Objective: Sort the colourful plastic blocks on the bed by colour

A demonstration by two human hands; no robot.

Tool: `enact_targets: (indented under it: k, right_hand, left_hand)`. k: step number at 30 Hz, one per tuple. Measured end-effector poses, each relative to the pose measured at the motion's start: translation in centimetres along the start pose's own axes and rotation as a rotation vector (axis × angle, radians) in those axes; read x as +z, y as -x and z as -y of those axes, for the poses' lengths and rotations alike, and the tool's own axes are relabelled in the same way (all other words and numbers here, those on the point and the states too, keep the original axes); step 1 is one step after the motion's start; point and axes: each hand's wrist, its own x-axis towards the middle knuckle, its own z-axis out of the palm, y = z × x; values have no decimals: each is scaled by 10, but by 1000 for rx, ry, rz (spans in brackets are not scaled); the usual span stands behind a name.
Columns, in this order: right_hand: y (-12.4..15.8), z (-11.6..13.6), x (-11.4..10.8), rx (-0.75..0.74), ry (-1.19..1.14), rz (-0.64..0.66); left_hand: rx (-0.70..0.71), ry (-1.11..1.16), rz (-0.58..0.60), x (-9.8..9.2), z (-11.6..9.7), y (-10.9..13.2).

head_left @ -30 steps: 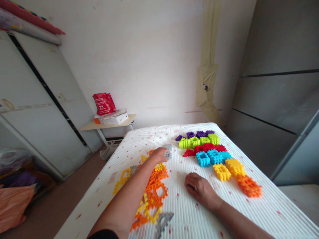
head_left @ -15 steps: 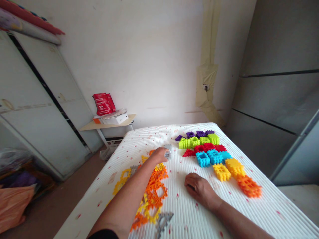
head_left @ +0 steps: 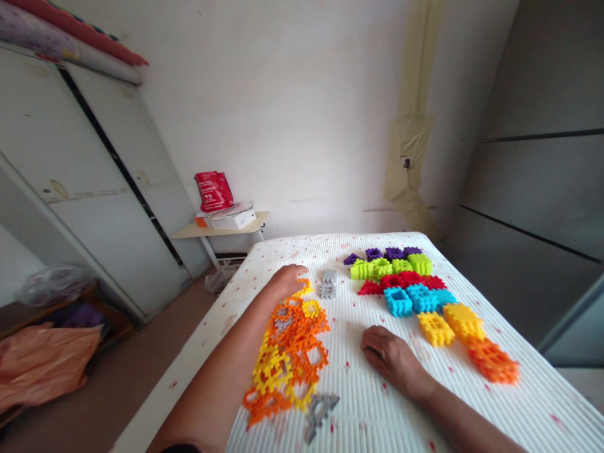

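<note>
My left hand (head_left: 287,280) is over the far end of a loose pile of orange lattice pieces (head_left: 302,327) and yellow lattice pieces (head_left: 272,370). Its fingers are apart, and nothing shows between them. Just right of it lie two small grey toy pieces (head_left: 328,284), one behind the other. Curled on the bed cover, my right hand (head_left: 387,353) is closed with nothing visible in it. A grey triangular piece (head_left: 321,412) lies at the near end of the pile.
Connected blocks stand in colour rows at right: purple (head_left: 394,253), lime green (head_left: 381,269), red (head_left: 394,282), blue (head_left: 419,298), yellow (head_left: 435,328) and orange (head_left: 493,360). A side table (head_left: 221,230) with a red bag (head_left: 214,190) is beyond the bed.
My left hand has left the grey pieces, which now lie uncovered, and has moved left to the pile's far end. My right hand stays put. The view has swung slightly left.
</note>
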Motion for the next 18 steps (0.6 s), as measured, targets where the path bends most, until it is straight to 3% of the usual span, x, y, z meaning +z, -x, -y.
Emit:
enact_targets:
  k: [3,5,8,11,14,18]
  right_hand:
    - [1,-1,0,-7,1,10]
    - [1,-1,-1,-11,14,14]
    - [-2,2,0,-22,53,5]
    - [-17,13,6,-73,90,-21]
    - [-43,31,21,-155,101,-44]
    - [-85,61,47,-226,96,-40]
  left_hand:
    - [-110,70,-95,-26,43,36]
    - [-185,126,-159,-31,72,65]
    - [-292,236,-270,-19,107,104]
    - [-384,356,-402,4,128,130]
    - [-452,467,-515,21,137,141]
    - [-486,569,-593,30,143,143]
